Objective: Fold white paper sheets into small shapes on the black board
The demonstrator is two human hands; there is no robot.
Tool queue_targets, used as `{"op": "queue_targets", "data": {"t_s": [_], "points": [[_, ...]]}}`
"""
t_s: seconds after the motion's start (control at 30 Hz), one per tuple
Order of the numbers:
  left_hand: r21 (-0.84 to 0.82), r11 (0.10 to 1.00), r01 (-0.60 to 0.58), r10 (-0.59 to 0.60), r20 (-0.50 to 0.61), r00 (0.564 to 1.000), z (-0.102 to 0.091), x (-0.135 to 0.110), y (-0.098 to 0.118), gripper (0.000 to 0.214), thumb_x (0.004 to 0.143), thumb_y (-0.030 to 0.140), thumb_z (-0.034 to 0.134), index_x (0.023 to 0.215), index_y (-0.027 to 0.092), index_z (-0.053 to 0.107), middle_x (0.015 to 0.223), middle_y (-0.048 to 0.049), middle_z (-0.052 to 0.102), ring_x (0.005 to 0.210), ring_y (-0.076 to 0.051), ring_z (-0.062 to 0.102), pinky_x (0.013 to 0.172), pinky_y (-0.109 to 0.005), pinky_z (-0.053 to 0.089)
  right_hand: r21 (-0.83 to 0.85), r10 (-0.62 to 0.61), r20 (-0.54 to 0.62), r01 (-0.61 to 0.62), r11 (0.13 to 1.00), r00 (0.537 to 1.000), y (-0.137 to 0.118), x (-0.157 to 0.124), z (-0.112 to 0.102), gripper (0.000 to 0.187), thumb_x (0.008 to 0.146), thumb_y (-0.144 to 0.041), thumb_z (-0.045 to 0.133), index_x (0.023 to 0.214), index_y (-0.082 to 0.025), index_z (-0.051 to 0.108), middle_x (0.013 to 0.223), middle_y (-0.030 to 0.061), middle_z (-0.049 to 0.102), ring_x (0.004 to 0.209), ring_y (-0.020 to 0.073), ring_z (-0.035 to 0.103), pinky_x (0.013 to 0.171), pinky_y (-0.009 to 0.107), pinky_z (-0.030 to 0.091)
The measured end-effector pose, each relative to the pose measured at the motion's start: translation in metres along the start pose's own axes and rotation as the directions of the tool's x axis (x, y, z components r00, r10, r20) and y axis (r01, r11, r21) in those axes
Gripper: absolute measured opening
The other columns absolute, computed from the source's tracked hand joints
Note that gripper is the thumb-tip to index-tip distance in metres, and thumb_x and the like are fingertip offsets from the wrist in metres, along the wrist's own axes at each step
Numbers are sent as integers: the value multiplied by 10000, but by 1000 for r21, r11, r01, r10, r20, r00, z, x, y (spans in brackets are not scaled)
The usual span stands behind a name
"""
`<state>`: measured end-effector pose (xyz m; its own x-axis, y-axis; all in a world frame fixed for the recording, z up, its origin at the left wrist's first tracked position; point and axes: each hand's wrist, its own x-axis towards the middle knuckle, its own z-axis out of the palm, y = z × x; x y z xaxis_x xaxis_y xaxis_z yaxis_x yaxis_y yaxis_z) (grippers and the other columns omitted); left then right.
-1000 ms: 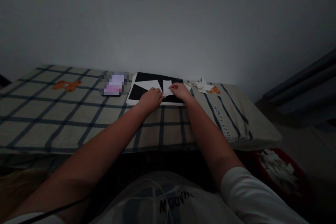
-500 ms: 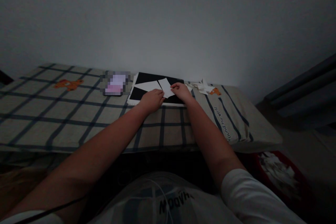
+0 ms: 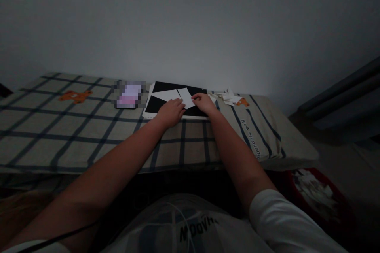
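A folded white paper [image 3: 185,95], shaped with pointed corners, lies on a black-topped stack of sheets [image 3: 157,106]. A second pointed part of white paper [image 3: 166,95] reaches left from it; whether the two are joined I cannot tell. My left hand [image 3: 171,112] rests on the lower edge of the white paper, its fingers stretched flat and the thumb a little apart. At the right edge of the folded piece, my right hand [image 3: 204,102] has thumb and forefinger pinched on the paper. My fingers cover part of its lower and right edges.
The stack lies on a checked cloth [image 3: 103,126] against a grey wall [image 3: 190,23]. Left of it is a phone-like device [image 3: 127,97], its screen blurred. Crumpled paper scraps [image 3: 228,97] lie to the right. A red bin [image 3: 338,201] with paper scraps stands at lower right.
My left hand has shifted slightly left, with its fingers lying flatter on the paper. My right hand keeps its pinch; the whole view has moved a little.
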<state>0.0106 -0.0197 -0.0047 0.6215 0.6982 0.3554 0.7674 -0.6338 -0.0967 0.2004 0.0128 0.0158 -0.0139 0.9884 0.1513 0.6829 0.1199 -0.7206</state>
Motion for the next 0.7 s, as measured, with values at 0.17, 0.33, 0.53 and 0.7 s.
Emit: {"op": "queue_targets", "data": {"t_s": [0.17, 0.33, 0.53, 0.7], "points": [[-31, 999, -19, 19, 7, 1000, -4, 1, 0, 364, 983, 264, 394, 1197, 116, 648, 1203, -117, 654, 1132, -254, 570, 963, -368, 448, -23, 7, -31, -8, 1000, 999, 4, 3, 2, 286, 774, -104, 537, 995, -124, 717, 751, 4, 630, 639, 122, 513, 681, 262, 423], [-19, 1000, -17, 17, 11, 1000, -4, 2, 0, 366, 980, 267, 406, 1220, 124, 643, 1212, -113, 651, 1113, -253, 574, 937, -358, 446, -16, -11, -55, 10, 1000, 998, 6, 4, 2, 249, 746, -111, 545, 923, -143, 718, 755, 6, 644, 668, 128, 538, 711, 268, 444], [-10, 1000, 10, -10, 22, 1000, -4, 3, 1, 358, 984, 296, 411, 1190, 140, 659, 1190, -104, 658, 1088, -257, 582, 892, -359, 445, -35, -7, -14, 6, 999, 1000, 6, 3, 2, 307, 736, -96, 530, 972, -134, 723, 769, 15, 646, 676, 136, 544, 722, 275, 444], [-14, 999, 32, -31, 22, 999, -7, 3, 4, 353, 993, 302, 401, 1169, 150, 667, 1166, -94, 664, 1067, -248, 588, 871, -344, 435, -49, -9, -2, 9, 999, 1000, 5, 2, 0, 324, 740, -92, 514, 979, -123, 731, 754, 18, 638, 650, 134, 527, 700, 272, 431]]}}
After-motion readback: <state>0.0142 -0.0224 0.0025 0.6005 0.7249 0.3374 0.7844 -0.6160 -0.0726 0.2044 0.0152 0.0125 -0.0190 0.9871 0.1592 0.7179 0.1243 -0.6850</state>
